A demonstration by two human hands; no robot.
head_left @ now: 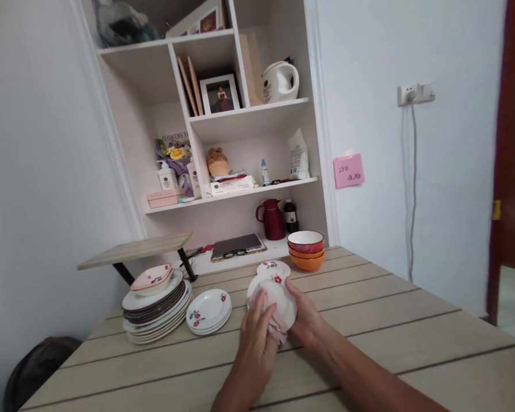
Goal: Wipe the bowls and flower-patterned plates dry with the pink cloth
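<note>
My right hand (306,320) grips a small white plate (288,304) by its right edge, tilted up above the wooden table. A pale pinkish cloth (278,333) is bunched under the fingers of my left hand (257,335), which presses it against the plate's face. Just behind the held plate lie a white plate with a red flower (253,282) and a smaller flowered dish (271,266), both partly hidden. To the left of my hands sits a short stack of flowered plates (208,309).
A taller stack of mixed plates (157,315) with a square bowl (152,279) on top stands left, near a small raised shelf (137,250). Nested orange and red bowls (306,252) stand at the back right. Behind are a red jug (273,220) and a laptop (236,246).
</note>
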